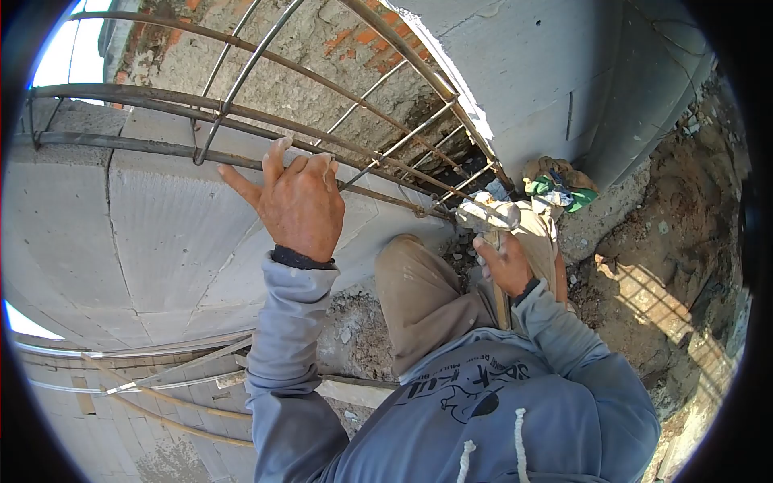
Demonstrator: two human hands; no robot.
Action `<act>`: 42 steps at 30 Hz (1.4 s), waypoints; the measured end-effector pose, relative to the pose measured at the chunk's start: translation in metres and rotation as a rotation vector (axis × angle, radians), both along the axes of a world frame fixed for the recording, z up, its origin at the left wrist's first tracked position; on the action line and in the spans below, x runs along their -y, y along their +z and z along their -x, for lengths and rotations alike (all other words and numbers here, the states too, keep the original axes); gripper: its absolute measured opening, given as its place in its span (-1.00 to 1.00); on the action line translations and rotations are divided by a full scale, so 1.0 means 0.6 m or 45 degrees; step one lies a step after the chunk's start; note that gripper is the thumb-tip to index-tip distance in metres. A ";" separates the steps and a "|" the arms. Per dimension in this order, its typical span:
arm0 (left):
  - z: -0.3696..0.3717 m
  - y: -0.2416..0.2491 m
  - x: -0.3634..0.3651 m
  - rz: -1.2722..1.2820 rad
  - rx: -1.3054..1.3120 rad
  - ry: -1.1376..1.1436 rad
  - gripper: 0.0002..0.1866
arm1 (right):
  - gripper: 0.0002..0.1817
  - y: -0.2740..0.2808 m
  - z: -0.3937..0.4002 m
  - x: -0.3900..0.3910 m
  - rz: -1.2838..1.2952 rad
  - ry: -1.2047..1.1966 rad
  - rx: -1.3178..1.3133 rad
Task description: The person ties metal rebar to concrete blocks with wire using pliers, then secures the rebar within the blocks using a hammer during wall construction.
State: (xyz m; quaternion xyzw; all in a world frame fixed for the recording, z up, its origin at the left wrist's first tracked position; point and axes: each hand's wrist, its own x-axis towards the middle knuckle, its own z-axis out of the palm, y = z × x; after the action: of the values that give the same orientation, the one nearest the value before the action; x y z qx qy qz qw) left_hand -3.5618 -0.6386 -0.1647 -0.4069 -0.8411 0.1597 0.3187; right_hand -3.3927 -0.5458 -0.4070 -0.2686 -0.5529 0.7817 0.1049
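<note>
My left hand (302,197) lies over the lower bars of a rebar cage (241,121), its fingers bent around a bar and the thumb out to the left. The cage runs from the upper left down to the middle, beside the top of a grey block wall (177,233). Further right, my right hand (506,262) is closed round the wooden handle of a hammer (489,216). The hammer's dusty head is up, close to the cage's lower end. Part of the handle shows below my fist.
Crumpled cloths (560,185) lie past the hammer. A grey block wall (523,72) rises at the upper right, and rough soil (644,241) lies at the right. Wooden poles (177,423) are at the lower left. My knee (419,290) is bent below the cage.
</note>
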 end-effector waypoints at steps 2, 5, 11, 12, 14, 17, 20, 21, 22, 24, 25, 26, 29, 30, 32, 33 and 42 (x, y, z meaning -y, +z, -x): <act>-0.004 0.003 0.000 0.031 0.030 0.001 -0.92 | -0.58 0.012 0.001 -0.001 0.124 0.012 0.032; -0.005 0.001 -0.002 0.054 0.020 0.028 -0.93 | -0.58 0.014 0.006 -0.003 0.113 0.031 -0.026; 0.000 -0.013 0.003 0.017 -0.006 -0.009 -0.95 | -0.58 0.059 0.014 -0.017 0.027 0.058 -0.111; -0.001 -0.013 0.003 0.013 -0.004 -0.015 -0.95 | -0.58 0.062 0.015 -0.019 0.022 0.053 -0.109; -0.003 -0.010 0.000 0.085 0.008 0.113 -0.90 | -0.58 0.067 0.017 -0.023 -0.070 0.080 -0.177; 0.000 -0.014 -0.001 0.063 0.007 0.091 -0.90 | -0.58 0.076 0.017 -0.021 -0.099 0.089 -0.199; 0.001 -0.019 -0.004 0.157 -0.026 0.126 -0.89 | -0.58 0.068 0.018 -0.011 -0.056 0.078 -0.208; 0.000 -0.019 -0.002 0.153 -0.026 0.135 -0.89 | -0.58 0.067 0.018 -0.008 -0.059 0.086 -0.209; 0.000 -0.019 -0.001 0.167 -0.040 0.128 -0.89 | -0.58 0.066 0.017 -0.006 -0.056 0.080 -0.194; -0.001 -0.017 -0.003 0.177 -0.057 0.120 -0.89 | -0.58 0.061 0.017 -0.007 -0.056 0.072 -0.182; -0.003 -0.015 -0.005 0.186 -0.020 0.138 -0.89 | -0.59 0.055 0.015 -0.009 -0.087 0.105 -0.181; -0.004 -0.014 -0.007 0.196 0.017 0.155 -0.89 | -0.59 0.051 0.013 -0.010 -0.115 0.136 -0.178; -0.002 -0.015 -0.003 0.168 0.030 0.103 -0.89 | -0.61 0.077 0.009 -0.013 -0.007 0.064 -0.222; -0.005 -0.012 -0.005 0.171 0.030 0.104 -0.89 | -0.61 0.080 0.010 -0.015 -0.004 0.065 -0.221; -0.012 -0.006 -0.016 0.194 0.114 0.226 -0.88 | -0.64 0.084 0.012 -0.020 -0.002 0.047 -0.220; -0.008 -0.009 -0.015 0.196 0.116 0.221 -0.88 | -0.64 0.083 0.013 -0.023 -0.002 0.042 -0.218; 0.002 -0.028 0.000 0.140 0.004 0.064 -0.87 | -0.64 0.125 0.001 -0.043 0.014 0.050 -0.176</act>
State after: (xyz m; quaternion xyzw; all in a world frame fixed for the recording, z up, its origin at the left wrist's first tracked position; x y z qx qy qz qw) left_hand -3.5630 -0.6383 -0.1818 -0.4029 -0.8415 0.2129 0.2903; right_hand -3.3935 -0.5198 -0.3320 -0.2036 -0.5452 0.8033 0.1262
